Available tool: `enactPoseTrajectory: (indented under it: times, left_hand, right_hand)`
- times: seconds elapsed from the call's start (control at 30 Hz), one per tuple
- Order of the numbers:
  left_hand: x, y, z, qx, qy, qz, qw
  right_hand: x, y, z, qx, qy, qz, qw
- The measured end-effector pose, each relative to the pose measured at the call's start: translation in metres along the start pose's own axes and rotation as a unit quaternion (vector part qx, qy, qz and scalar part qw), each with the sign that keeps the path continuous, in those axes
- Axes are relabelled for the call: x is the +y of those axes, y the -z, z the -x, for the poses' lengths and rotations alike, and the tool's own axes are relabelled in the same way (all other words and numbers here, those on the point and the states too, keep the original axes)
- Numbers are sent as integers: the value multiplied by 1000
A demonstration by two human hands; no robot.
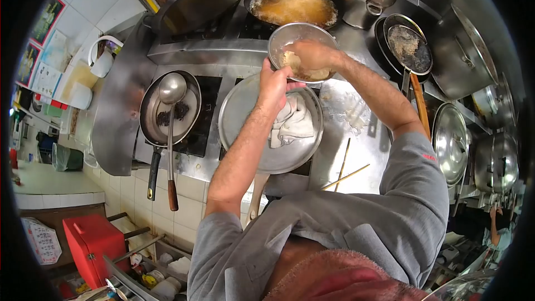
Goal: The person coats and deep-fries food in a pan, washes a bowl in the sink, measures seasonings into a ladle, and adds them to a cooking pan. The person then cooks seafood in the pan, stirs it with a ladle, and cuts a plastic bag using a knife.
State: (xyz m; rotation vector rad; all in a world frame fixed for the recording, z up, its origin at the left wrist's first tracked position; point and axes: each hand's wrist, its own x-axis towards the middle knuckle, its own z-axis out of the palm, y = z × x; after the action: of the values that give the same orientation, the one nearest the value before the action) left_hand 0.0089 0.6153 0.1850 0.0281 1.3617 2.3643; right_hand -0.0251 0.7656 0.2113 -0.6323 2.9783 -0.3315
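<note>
My left hand (274, 85) is closed on the near left rim of a metal bowl (273, 50), holding it tilted near the wok of frothing oil (295, 6). Inside that bowl, my right hand (313, 54) is curled down over pale, wet-looking food (317, 73). Its fingertips are blurred and partly hidden, so what they grip is unclear. Below the bowl a folded white cloth (298, 122) lies on a large round metal lid or pan (239, 139).
A frying pan (146, 117) with a ladle (173, 88) sits at left. A dark wok (195, 11) stands behind. Crossed chopsticks (344, 175) lie on the steel counter (329, 156). A strainer (409, 47) rests at right near several pots. Another person (496, 234) is at far right.
</note>
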Motion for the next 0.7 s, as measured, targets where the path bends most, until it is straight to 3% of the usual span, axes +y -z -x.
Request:
enactPoseTrajectory:
  times: [0.13, 0.23, 0.3, 0.33, 0.4, 0.47, 0.5, 0.53, 0.6, 0.63, 0.7]
  left_hand:
    - [0, 3, -1, -7, -10, 7, 1000]
    - [7, 3, -5, -11, -13, 6, 1000]
    - [12, 4, -9, -8, -16, -1, 1000]
    - [14, 4, -11, -9, -20, -3, 1000]
    - [16, 7, -14, -5, -26, -6, 1000]
    - [16, 11, -14, -3, -20, -13, 1000]
    - [15, 13, -13, -1, -16, -12, 1000]
    - [14, 15, -12, 3, -16, -13, 1000]
    - [13, 18, -10, 12, -1, -17, 1000]
    - [12, 21, -11, 16, 8, -10, 1000]
    - [10, 24, -11, 26, 9, -13, 1000]
  right_hand:
    - [-2, 20, -1, -110, -16, -44, 993]
    - [18, 26, -18, -45, 17, -81, 996]
    - [26, 37, -30, 69, -14, -194, 978]
    - [31, 45, -39, 70, -11, -195, 978]
    - [45, 62, -61, 149, 26, -283, 947]
    - [62, 74, -90, 163, 10, -357, 920]
    - [71, 77, -109, 199, -2, -298, 934]
    - [93, 72, -134, 200, 10, -344, 917]
    - [115, 67, -169, 197, -72, -212, 955]
    - [123, 59, -185, 192, -69, -216, 955]
    - [144, 34, -215, 215, -146, -80, 962]
